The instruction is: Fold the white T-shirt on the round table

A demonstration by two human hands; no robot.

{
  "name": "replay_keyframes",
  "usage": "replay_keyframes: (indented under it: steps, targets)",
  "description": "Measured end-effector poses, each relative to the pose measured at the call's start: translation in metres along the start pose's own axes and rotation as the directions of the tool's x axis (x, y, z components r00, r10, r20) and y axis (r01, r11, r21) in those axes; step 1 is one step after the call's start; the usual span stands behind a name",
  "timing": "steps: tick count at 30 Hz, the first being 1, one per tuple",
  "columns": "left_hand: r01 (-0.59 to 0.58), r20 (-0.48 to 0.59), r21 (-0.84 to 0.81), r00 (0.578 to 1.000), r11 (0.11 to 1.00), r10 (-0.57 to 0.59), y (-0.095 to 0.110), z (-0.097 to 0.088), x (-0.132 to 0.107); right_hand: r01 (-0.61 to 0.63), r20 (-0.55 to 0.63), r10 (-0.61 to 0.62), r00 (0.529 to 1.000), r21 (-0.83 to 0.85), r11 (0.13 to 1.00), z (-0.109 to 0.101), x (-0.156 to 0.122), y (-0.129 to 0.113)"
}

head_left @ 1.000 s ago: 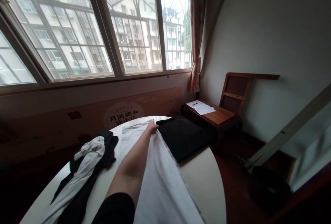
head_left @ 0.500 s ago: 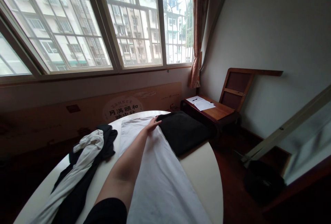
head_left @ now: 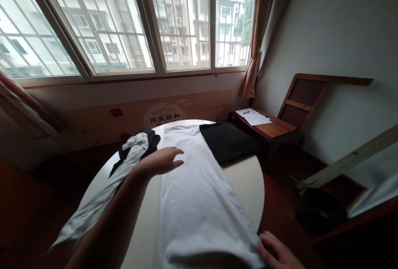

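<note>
A long white garment (head_left: pixel 195 186), folded into a strip, lies across the round white table. My left hand (head_left: pixel 168 160) is above its left edge, thumb and fingers apart, holding nothing. At the lower right, my right hand (head_left: pixel 276 250) has its fingers closed on the near right corner of the garment; the fingertips are partly hidden. The garment's near end is curled up off the tabletop, and its lowest part runs out of view. A folded black cloth (head_left: pixel 228 141) lies flat against the far right side of the white garment.
White and black clothes (head_left: pixel 137 142) lie bunched on the left of the table (head_left: pixel 245 194), partly behind my left forearm. Beyond, a low wooden table (head_left: pixel 280 131) carries papers (head_left: pixel 253 116) and a pen. A black bag-like object (head_left: pixel 320 211) is on the floor at right.
My left hand has come back from the far end of the white garment, beside the black cloth. My right hand has entered at lower right. The view has shifted left.
</note>
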State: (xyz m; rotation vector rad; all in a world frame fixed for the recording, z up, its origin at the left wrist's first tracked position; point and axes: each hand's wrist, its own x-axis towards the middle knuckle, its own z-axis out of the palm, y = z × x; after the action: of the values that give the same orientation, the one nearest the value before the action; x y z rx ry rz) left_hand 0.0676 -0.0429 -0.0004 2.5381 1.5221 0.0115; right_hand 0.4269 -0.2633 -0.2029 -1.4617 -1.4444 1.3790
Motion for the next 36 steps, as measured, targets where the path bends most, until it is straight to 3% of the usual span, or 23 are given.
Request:
replay_keyframes:
  steps: [2,5,8,11,14,18,21,25,28,33,36]
  targets:
    - [0.000,-0.041,-0.021,0.999,1.000,-0.001,0.027,-0.007,-0.046,0.060,0.024,-0.059,0.998,-0.046,0.997,0.001,-0.001,0.001]
    - [-0.065,0.017,-0.103,0.998,0.993,0.067,0.072,0.003,-0.103,-0.025,0.119,0.008,0.993,0.145,0.989,0.003,-0.002,0.000]
    - [-0.052,0.102,-0.175,0.992,0.983,0.070,0.107,0.034,-0.145,-0.179,0.170,0.127,0.977,0.344,0.921,0.006,-0.002,-0.003]
    - [0.063,0.144,-0.222,0.989,0.973,-0.031,0.124,0.074,-0.173,-0.273,0.162,0.223,0.961,0.456,0.847,0.006,-0.002,-0.004]
    - [0.130,0.141,-0.277,0.986,0.952,-0.094,0.128,0.107,-0.193,-0.314,0.152,0.275,0.949,0.485,0.816,0.006,-0.001,0.001]
    - [0.078,0.093,-0.317,0.994,0.945,-0.051,0.126,0.129,-0.212,-0.291,0.134,0.259,0.957,0.444,0.847,0.007,0.002,0.006]
    - [0.042,0.024,-0.296,0.999,0.954,-0.036,0.121,0.136,-0.221,-0.285,0.107,0.265,0.958,0.403,0.870,0.010,0.004,0.001]
    - [0.098,-0.015,-0.205,0.995,0.974,-0.103,0.114,0.141,-0.229,-0.271,0.087,0.258,0.962,0.394,0.878,0.011,-0.001,-0.012]
    - [0.083,-0.124,-0.163,0.987,0.983,-0.104,0.109,0.147,-0.237,-0.239,0.033,0.247,0.969,0.404,0.883,0.009,-0.006,-0.020]
    - [-0.039,-0.382,-0.162,0.924,0.986,-0.026,0.099,0.158,-0.256,-0.140,0.038,0.137,0.990,0.429,0.893,0.010,-0.010,-0.021]
    - [-0.038,-0.399,-0.186,0.916,0.982,-0.040,0.092,0.164,-0.266,-0.087,0.065,0.066,0.996,0.406,0.910,0.012,-0.012,-0.018]
